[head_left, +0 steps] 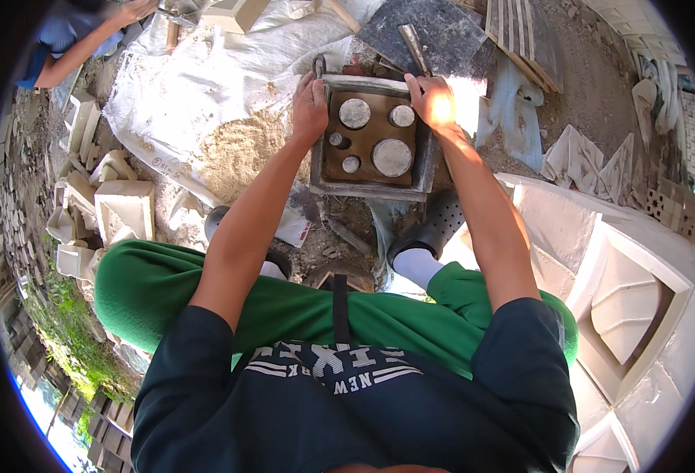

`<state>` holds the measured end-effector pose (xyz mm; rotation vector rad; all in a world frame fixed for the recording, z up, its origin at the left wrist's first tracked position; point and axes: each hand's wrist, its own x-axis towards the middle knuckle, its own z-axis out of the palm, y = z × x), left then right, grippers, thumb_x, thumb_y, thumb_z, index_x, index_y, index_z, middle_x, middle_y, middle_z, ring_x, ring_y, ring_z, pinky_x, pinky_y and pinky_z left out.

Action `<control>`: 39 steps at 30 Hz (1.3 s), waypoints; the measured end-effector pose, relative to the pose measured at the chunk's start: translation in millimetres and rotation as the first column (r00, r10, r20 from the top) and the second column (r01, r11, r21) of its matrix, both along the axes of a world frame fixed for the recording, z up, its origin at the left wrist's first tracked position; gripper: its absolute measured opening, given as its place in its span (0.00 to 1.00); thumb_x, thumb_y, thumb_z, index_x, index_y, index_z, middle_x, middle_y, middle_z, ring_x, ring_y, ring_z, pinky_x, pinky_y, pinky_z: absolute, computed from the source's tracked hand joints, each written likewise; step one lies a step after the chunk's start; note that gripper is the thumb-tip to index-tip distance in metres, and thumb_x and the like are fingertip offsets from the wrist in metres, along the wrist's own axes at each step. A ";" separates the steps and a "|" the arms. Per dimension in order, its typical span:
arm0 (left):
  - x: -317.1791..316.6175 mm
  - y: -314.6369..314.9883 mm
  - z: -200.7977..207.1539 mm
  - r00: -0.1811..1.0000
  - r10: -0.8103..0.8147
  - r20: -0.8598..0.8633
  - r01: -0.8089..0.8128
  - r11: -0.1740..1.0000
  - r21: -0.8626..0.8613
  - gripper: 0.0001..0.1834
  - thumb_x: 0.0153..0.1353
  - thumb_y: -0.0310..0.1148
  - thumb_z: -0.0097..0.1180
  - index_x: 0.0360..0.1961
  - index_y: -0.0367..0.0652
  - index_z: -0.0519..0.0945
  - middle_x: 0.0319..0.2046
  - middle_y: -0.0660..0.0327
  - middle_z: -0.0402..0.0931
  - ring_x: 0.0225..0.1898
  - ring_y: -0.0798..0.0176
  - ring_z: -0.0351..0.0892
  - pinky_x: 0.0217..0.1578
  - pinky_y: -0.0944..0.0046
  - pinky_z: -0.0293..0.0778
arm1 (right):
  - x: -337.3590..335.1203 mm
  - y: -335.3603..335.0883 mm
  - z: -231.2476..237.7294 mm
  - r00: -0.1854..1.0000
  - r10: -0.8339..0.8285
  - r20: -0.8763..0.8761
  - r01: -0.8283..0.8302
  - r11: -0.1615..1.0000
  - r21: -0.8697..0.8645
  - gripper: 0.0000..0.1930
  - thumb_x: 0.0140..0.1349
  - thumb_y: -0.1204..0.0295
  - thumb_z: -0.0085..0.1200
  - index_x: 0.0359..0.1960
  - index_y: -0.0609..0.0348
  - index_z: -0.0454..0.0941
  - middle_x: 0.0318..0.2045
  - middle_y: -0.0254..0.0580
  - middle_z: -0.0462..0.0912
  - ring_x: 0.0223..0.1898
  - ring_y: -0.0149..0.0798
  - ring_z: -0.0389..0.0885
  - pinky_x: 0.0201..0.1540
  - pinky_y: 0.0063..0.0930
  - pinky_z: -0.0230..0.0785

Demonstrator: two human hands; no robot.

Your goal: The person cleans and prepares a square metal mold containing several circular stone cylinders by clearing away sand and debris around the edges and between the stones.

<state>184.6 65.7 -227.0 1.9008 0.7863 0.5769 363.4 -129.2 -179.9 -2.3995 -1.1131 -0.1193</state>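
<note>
In front of my feet sits a square grey mould box with brown, sandy-looking fill inside. Several round grey pieces of different sizes stand in the fill, the largest being a pale disc at the near right. My left hand grips the box's far left corner, fingers curled over the rim beside a dark metal loop. At the far right corner my right hand holds the rim, partly washed out by sunlight. Just beyond its fingers lies a bar-like tool.
A white sheet with loose sand spreads to the left. Pale cast blocks are heaped at far left; large white moulded pieces stand close on the right. A dark board and slatted wood lie beyond. Another person's arm reaches in at top left.
</note>
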 end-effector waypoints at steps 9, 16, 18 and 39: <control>-8.5 -21.5 54.2 0.912 0.185 -0.367 -0.212 0.977 -0.034 0.26 0.69 0.53 0.43 0.42 0.39 0.79 0.49 0.48 0.78 0.52 0.44 0.75 0.52 0.47 0.68 | -12.0 -1.1 -10.0 0.990 -0.129 0.062 0.133 0.989 -0.065 0.20 0.67 0.53 0.48 0.29 0.54 0.83 0.31 0.44 0.84 0.40 0.51 0.79 0.46 0.46 0.69; -43.4 -19.1 32.0 0.940 -0.019 -0.340 -0.019 0.994 -0.108 0.28 0.70 0.53 0.40 0.53 0.40 0.75 0.43 0.40 0.79 0.46 0.35 0.77 0.46 0.43 0.70 | -13.8 9.5 1.9 0.988 -0.150 0.045 0.141 0.976 0.166 0.15 0.60 0.58 0.59 0.25 0.56 0.81 0.28 0.43 0.82 0.36 0.50 0.79 0.43 0.43 0.69; -55.5 -32.7 27.0 0.979 0.009 -0.206 -0.011 1.000 -0.009 0.27 0.71 0.51 0.39 0.57 0.41 0.73 0.43 0.40 0.79 0.46 0.35 0.77 0.47 0.43 0.71 | -12.1 5.1 9.5 0.987 -0.100 0.126 0.059 0.954 0.293 0.12 0.59 0.61 0.61 0.26 0.55 0.81 0.28 0.43 0.82 0.37 0.49 0.79 0.43 0.43 0.69; -60.2 -51.2 44.8 0.942 0.059 -0.332 -0.076 0.996 -0.039 0.25 0.71 0.46 0.39 0.68 0.62 0.63 0.49 0.51 0.78 0.47 0.44 0.79 0.45 0.47 0.75 | -96.6 72.3 70.0 0.887 0.414 -0.205 -0.447 0.660 -0.604 0.27 0.48 0.65 0.66 0.52 0.54 0.72 0.47 0.46 0.75 0.47 0.51 0.79 0.46 0.46 0.76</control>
